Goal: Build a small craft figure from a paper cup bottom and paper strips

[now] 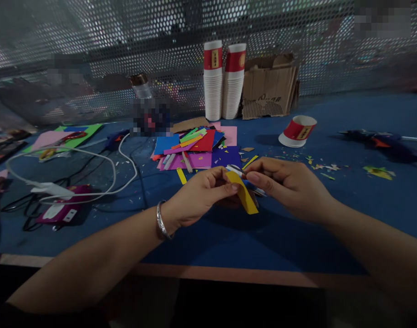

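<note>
Between my two hands is a yellow strip (244, 197), tilted, its lower end hanging free. My left hand (206, 193), with a silver bracelet at the wrist, pinches the strip between thumb and finger. My right hand (285, 184) is closed just right of the strip around a thin dark tool, perhaps a blade or scissors, mostly hidden by the fingers. Just behind the hands lies a pile of coloured paper (203, 141) on the blue table (191, 248). Another yellow strip (181, 176) rests left of my left hand's fingers.
Two stacks of paper cups (213, 86) and cardboard (268, 91) stand at the back. One cup (299, 131) sits at right, near paper scraps (379, 171) and a dark glue gun (382, 142). A purple power strip (67, 207) with looping cables lies at left.
</note>
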Demonstrator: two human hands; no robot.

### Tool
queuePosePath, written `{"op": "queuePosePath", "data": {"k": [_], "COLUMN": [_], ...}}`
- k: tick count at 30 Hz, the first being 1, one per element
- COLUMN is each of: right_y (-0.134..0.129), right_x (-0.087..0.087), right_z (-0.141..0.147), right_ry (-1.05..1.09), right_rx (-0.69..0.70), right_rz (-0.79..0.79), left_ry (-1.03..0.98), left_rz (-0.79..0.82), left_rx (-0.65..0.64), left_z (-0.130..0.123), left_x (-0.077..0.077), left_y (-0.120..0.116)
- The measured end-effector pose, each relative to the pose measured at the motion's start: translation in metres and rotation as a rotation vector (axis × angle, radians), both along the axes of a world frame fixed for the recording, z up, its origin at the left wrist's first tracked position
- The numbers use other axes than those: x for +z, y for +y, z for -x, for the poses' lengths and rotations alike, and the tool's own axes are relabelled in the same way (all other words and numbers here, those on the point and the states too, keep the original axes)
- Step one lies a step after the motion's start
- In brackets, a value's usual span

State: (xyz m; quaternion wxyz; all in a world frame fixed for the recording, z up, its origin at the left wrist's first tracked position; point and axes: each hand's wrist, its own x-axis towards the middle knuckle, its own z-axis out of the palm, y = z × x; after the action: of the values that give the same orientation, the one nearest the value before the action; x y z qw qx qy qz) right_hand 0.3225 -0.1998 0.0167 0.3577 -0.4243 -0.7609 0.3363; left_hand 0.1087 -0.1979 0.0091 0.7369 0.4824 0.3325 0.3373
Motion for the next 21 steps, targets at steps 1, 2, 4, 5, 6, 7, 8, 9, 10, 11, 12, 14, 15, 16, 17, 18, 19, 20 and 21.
{"op": "queuePosePath", "data": {"k": [1,2,4,5,6,7,8,9,10,11,12,14,15,16,17,18,19,20,21], "right_y": [0.0006,0.0011,0.0018,0.0020,0.0022,0.0024,0.0025,0.0028,0.0030,0.0033,0.0036,0.0038,0.0038,0.0037,0.0036,0.0034,0.0033,0.0033,0.0034], "right_x": [-0.0007,-0.0013,-0.0020,-0.0021,-0.0022,-0.0021,-0.0021,-0.0020,-0.0020,-0.0019,-0.0018,-0.0014,-0.0010,-0.0007,-0.0003,0.0000,0.0003,0.0005,0.0006], "right_z": [-0.0009,-0.0018,-0.0035,-0.0042,-0.0046,-0.0050,-0.0053,-0.0055,-0.0058,-0.0062,-0.0065,-0.0072,-0.0074,-0.0075,-0.0075,-0.0075,-0.0074,-0.0074,-0.0075], "right_ry": [0.001,-0.001,-0.005,-0.002,0.002,0.007,0.012,0.017,0.023,0.029,0.034,0.036,0.035,0.031,0.027,0.025,0.025,0.024,0.021], "right_rx": [0.006,0.013,0.026,0.025,0.022,0.020,0.020,0.020,0.023,0.028,0.031,0.037,0.040,0.039,0.038,0.040,0.041,0.044,0.047], "right_rz": [0.006,0.012,0.022,0.022,0.020,0.019,0.020,0.024,0.030,0.036,0.043,0.055,0.058,0.058,0.054,0.052,0.049,0.049,0.052], "left_ry": [0.016,0.033,0.069,0.084,0.096,0.105,0.110,0.111,0.110,0.110,0.114,0.135,0.148,0.156,0.161,0.164,0.165,0.166,0.169], "left_rz": [-0.025,-0.046,-0.080,-0.095,-0.111,-0.131,-0.156,-0.182,-0.203,-0.217,-0.224,-0.230,-0.239,-0.255,-0.276,-0.298,-0.316,-0.328,-0.334], "left_rx": [0.015,0.030,0.056,0.067,0.078,0.089,0.099,0.106,0.108,0.107,0.107,0.110,0.115,0.123,0.129,0.131,0.131,0.131,0.132], "left_z": [0.0003,0.0006,0.0012,0.0014,0.0016,0.0017,0.0017,0.0018,0.0019,0.0020,0.0021,0.0025,0.0028,0.0032,0.0035,0.0040,0.0044,0.0049,0.0053], "left_x": [0.0004,0.0007,0.0013,0.0015,0.0015,0.0015,0.0015,0.0016,0.0017,0.0019,0.0022,0.0026,0.0026,0.0023,0.0019,0.0012,0.0005,-0.0001,-0.0007], "left_y": [0.0004,0.0009,0.0017,0.0020,0.0024,0.0026,0.0029,0.0031,0.0032,0.0033,0.0035,0.0039,0.0042,0.0046,0.0050,0.0055,0.0060,0.0064,0.0067]}}
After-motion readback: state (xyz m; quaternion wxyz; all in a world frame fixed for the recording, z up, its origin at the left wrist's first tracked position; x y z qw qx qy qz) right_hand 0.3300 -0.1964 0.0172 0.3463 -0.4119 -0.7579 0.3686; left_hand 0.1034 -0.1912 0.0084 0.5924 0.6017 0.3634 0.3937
